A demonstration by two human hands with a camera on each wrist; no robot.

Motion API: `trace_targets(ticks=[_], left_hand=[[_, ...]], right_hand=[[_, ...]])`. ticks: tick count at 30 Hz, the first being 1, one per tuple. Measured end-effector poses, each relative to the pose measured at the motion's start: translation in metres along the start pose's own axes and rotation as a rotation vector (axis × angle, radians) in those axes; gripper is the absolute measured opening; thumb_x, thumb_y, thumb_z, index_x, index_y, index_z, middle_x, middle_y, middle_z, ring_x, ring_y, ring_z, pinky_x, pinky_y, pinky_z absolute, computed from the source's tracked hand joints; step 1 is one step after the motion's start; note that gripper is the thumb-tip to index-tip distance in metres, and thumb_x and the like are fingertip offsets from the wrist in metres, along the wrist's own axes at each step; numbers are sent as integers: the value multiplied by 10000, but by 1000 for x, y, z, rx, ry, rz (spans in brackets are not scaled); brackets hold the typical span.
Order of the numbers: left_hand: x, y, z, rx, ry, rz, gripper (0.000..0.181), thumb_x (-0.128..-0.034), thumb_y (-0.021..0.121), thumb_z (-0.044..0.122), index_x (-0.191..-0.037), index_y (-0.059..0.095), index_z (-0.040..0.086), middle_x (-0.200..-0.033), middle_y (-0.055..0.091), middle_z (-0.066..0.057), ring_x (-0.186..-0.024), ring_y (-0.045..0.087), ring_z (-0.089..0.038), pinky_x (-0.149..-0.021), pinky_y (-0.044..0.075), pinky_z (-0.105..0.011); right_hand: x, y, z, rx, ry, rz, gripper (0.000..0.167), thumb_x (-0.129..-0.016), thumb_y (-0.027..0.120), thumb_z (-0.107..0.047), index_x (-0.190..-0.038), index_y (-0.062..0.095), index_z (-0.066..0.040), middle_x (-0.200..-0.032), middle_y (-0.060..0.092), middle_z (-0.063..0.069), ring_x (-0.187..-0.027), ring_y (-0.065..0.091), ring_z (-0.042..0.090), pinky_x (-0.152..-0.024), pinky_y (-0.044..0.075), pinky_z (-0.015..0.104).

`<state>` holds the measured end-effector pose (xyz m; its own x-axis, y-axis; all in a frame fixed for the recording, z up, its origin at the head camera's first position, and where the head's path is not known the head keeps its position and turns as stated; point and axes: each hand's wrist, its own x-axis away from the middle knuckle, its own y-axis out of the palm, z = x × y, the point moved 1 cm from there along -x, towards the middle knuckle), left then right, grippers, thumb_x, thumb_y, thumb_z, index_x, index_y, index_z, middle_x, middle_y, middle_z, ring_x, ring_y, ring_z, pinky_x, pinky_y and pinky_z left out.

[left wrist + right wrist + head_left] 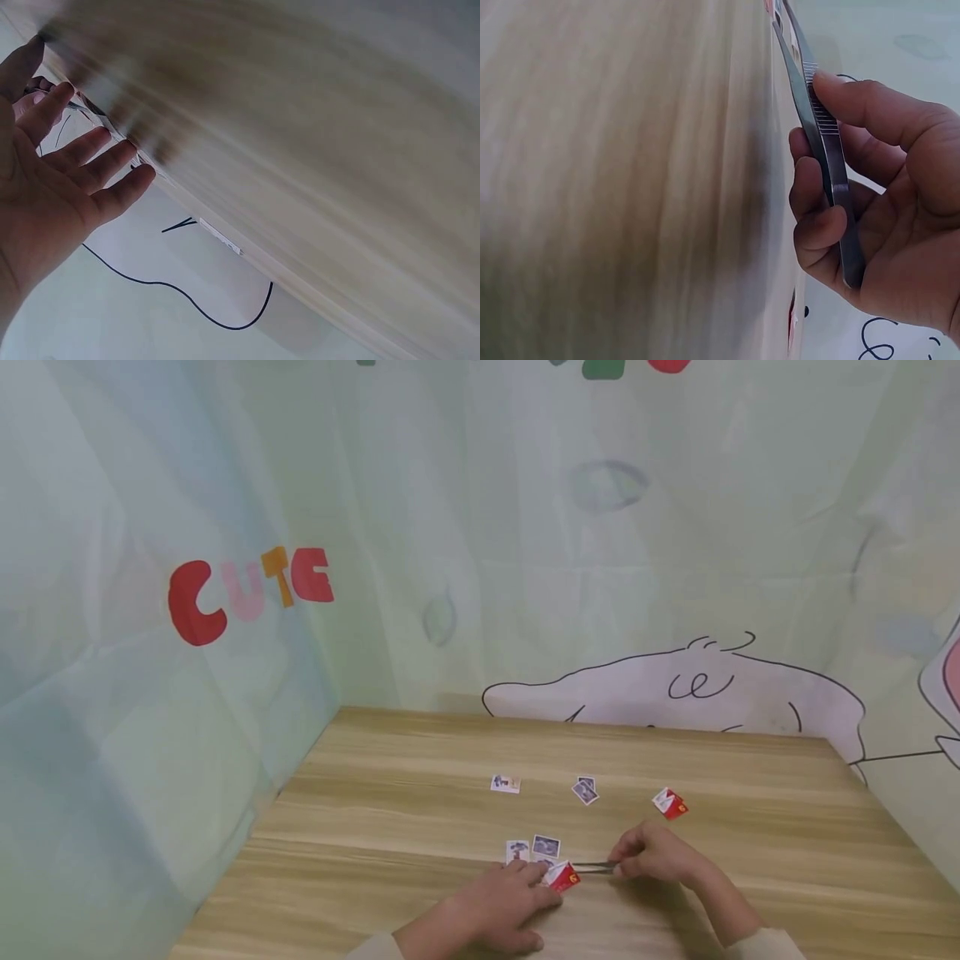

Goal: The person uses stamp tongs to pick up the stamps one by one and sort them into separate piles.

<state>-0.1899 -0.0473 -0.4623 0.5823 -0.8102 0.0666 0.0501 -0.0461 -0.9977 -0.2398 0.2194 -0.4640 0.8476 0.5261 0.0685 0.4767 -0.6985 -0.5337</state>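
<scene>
My right hand (658,853) pinches a pair of metal tweezers (831,161) between thumb and fingers. Their slightly parted tips point left, at a red-and-white stamp-like paper piece (567,880) near the front of the table. Spread over the tabletop, my left hand (501,906) has its fingertips at this small group of pieces. Beside the red one lie a grey-pictured piece (547,846) and a white piece with a small figure (517,850); another is partly hidden under the left fingers. Whether the tweezer tips touch the red piece, I cannot tell.
Farther back on the wooden table (390,810) lie a single pale piece (506,784), overlapping grey-pictured pieces (585,790) and overlapping red-and-white pieces (671,803). Printed cloth walls (450,527) stand along the table's back and left.
</scene>
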Motion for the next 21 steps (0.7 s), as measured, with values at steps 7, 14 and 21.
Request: trace_targets(ticks=[7, 14, 21], left_hand=[[-1, 0, -1, -5, -2, 11, 599, -803, 638, 491, -1318, 510, 213, -1336, 459, -29, -1184, 451, -201, -905, 433, -380], [-1, 0, -2, 23, -23, -14, 598, -814, 627, 497, -1321, 515, 200, -1370, 438, -42, -1223, 421, -205, -941, 408, -382], [0, 0, -1, 21, -28, 3, 583, -806, 632, 497, -1311, 526, 227, -1351, 451, -54, -1205, 437, -215, -924, 419, -390]], right_hand=[[2, 0, -7, 31, -10, 0, 128, -725, 734, -52, -829, 700, 13, -742, 663, 29, -638, 545, 123, -578, 456, 252], [4, 2, -14, 75, 20, 38, 100, -710, 734, -44, -789, 696, 4, -693, 642, 16, -620, 533, 156, -552, 445, 268], [4, 4, -18, 81, 31, 37, 67, -715, 723, -20, -771, 696, 3, -666, 631, 9, -608, 517, 154, -539, 433, 256]])
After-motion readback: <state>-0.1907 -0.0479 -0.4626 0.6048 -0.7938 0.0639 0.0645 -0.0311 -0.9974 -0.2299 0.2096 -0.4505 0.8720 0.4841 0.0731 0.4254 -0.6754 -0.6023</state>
